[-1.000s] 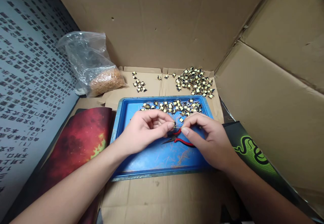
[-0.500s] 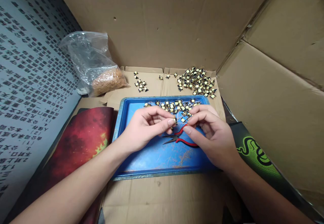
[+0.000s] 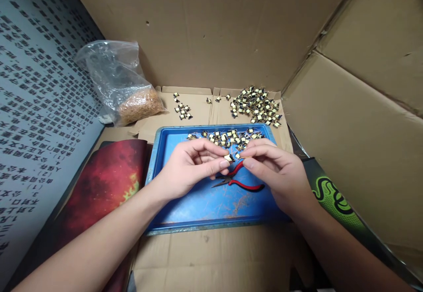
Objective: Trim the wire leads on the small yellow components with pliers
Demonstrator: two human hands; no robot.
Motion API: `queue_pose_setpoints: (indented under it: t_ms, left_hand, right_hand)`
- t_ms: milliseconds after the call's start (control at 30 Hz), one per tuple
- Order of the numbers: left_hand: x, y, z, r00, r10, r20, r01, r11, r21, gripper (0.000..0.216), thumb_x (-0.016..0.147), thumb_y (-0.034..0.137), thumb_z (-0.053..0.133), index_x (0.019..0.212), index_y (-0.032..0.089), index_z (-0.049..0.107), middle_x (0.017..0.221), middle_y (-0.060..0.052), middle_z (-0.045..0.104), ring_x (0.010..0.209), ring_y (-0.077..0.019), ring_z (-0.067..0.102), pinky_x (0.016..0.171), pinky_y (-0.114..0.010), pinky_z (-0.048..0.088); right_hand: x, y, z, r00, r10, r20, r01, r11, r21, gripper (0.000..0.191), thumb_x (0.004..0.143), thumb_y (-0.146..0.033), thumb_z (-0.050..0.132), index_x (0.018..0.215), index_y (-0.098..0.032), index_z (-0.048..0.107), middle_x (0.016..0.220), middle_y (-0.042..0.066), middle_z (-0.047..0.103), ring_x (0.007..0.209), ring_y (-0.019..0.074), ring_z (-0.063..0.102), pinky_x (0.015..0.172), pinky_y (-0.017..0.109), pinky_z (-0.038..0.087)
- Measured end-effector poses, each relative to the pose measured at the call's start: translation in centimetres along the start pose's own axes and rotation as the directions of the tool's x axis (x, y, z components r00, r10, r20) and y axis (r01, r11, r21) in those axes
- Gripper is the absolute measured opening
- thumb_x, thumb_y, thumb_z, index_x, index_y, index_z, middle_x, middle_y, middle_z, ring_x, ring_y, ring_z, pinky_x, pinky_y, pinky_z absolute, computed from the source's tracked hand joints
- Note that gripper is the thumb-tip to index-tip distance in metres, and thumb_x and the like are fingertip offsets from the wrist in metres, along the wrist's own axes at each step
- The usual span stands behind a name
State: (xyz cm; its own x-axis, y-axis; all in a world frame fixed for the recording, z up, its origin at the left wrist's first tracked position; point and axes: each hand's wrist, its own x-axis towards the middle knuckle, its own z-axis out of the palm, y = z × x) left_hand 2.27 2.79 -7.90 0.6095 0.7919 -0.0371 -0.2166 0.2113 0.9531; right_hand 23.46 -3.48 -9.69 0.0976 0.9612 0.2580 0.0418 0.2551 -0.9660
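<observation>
Over a blue tray [image 3: 185,212], my left hand [image 3: 188,168] pinches a small yellow-and-black coil part [image 3: 228,157] between thumb and fingers. My right hand [image 3: 277,173] meets it from the right, its fingertips pinched at the part's fine wire. Red-handled pliers [image 3: 241,182] lie on the tray just beneath both hands. A row of several similar small parts [image 3: 228,137] lies along the tray's far edge.
A larger heap of the same parts [image 3: 256,105] and a few more [image 3: 182,109] lie on the cardboard behind the tray. A clear bag with copper-coloured wire scraps [image 3: 125,85] stands at the back left. Cardboard walls enclose the space; a red mat [image 3: 105,182] lies left, a black-green mat [image 3: 333,199] right.
Both hands stayed over the tray. The right hand shifted slightly right and its fingers re-pinched at the part; the pliers' handles show more below it.
</observation>
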Motion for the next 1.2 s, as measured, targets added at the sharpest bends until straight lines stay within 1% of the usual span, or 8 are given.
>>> queue_pose_setpoints:
  t_ms: [267, 367, 500, 633, 767, 900, 1100, 1200]
  left_hand:
    - [0.14, -0.19, 0.05, 1.0, 0.006, -0.002, -0.007, 0.998, -0.062, 0.019, 0.08, 0.011, 0.09, 0.094, 0.012, 0.078, 0.082, -0.005, 0.083, 0.072, -0.0116, 0.08, 0.067, -0.014, 0.063]
    - [0.12, -0.35, 0.03, 1.0, 0.018, -0.022, -0.019, 0.999, -0.033, 0.021, 0.077, 0.013, 0.093, 0.092, 0.012, 0.078, 0.082, -0.005, 0.083, 0.073, -0.0125, 0.079, 0.07, -0.017, 0.064]
    - [0.06, -0.46, 0.08, 0.997, 0.055, -0.046, -0.055, 0.998, 0.022, 0.025, 0.074, 0.016, 0.095, 0.091, 0.012, 0.077, 0.086, -0.007, 0.082, 0.075, -0.0151, 0.079, 0.075, -0.023, 0.066]
    - [0.13, -0.46, 0.11, 0.995, 0.091, -0.028, -0.09, 0.996, 0.024, 0.024, 0.074, 0.015, 0.094, 0.088, 0.012, 0.076, 0.092, -0.007, 0.082, 0.077, -0.013, 0.078, 0.077, -0.022, 0.066]
    - [0.17, -0.46, 0.1, 0.993, 0.119, -0.001, -0.119, 0.993, 0.025, 0.022, 0.074, 0.012, 0.094, 0.088, 0.013, 0.077, 0.093, -0.005, 0.081, 0.076, -0.0099, 0.076, 0.075, -0.018, 0.064]
    - [0.14, -0.56, 0.11, 0.994, 0.111, -0.002, -0.111, 0.993, 0.041, 0.023, 0.075, 0.012, 0.093, 0.09, 0.013, 0.076, 0.093, -0.006, 0.081, 0.077, -0.0108, 0.076, 0.076, -0.019, 0.065]
    - [0.14, -0.58, 0.22, 0.991, 0.13, -0.011, -0.13, 0.991, 0.017, 0.023, 0.073, 0.012, 0.094, 0.086, 0.013, 0.075, 0.098, -0.005, 0.081, 0.079, -0.0121, 0.078, 0.077, -0.021, 0.066]
    - [0.13, -0.55, 0.24, 0.986, 0.167, -0.028, -0.165, 0.985, 0.046, 0.023, 0.072, 0.013, 0.095, 0.084, 0.013, 0.075, 0.097, -0.005, 0.081, 0.081, -0.0128, 0.078, 0.078, -0.022, 0.067]
  right_hand:
    - [0.07, 0.33, -0.08, 0.992, 0.117, 0.048, -0.122, 0.985, 0.12, 0.005, 0.088, -0.026, 0.084, 0.092, -0.029, 0.085, 0.103, 0.003, 0.072, 0.098, 0.0165, 0.07, 0.09, 0.03, 0.061]
    - [0.04, 0.33, -0.1, 0.979, 0.179, 0.095, -0.194, 0.965, 0.178, 0.003, 0.089, -0.031, 0.085, 0.091, -0.029, 0.084, 0.103, 0.003, 0.073, 0.098, 0.0171, 0.07, 0.091, 0.031, 0.06]
    - [-0.02, 0.16, -0.02, 0.973, 0.203, 0.109, -0.222, 0.953, 0.206, 0.008, 0.088, -0.033, 0.085, 0.084, -0.026, 0.082, 0.101, 0.004, 0.074, 0.101, 0.0194, 0.069, 0.095, 0.035, 0.059]
    - [-0.08, 0.1, -0.01, 0.975, 0.191, 0.109, -0.211, 0.954, 0.212, 0.006, 0.088, -0.031, 0.084, 0.085, -0.026, 0.082, 0.1, 0.004, 0.074, 0.102, 0.0196, 0.069, 0.095, 0.035, 0.058]
    - [-0.15, 0.2, -0.01, 0.989, 0.131, 0.071, -0.14, 0.978, 0.153, 0.002, 0.09, -0.029, 0.083, 0.091, -0.027, 0.083, 0.102, 0.003, 0.074, 0.1, 0.0187, 0.07, 0.092, 0.033, 0.059]
    - [-0.18, 0.4, 0.12, 0.993, 0.111, 0.031, -0.114, 0.985, 0.127, 0.003, 0.09, -0.028, 0.082, 0.089, -0.026, 0.081, 0.099, 0.003, 0.074, 0.098, 0.0189, 0.07, 0.088, 0.033, 0.059]
    - [-0.25, 0.35, 0.24, 0.993, 0.113, 0.025, -0.116, 0.986, 0.123, 0.005, 0.091, -0.029, 0.081, 0.087, -0.026, 0.08, 0.097, 0.002, 0.073, 0.095, 0.0185, 0.069, 0.088, 0.033, 0.058]
    - [-0.4, 0.03, 0.42, 0.999, 0.051, -0.018, -0.051, 0.999, 0.005, 0.008, 0.092, -0.027, 0.079, 0.084, -0.026, 0.078, 0.093, 0.002, 0.072, 0.094, 0.0188, 0.067, 0.086, 0.034, 0.056]
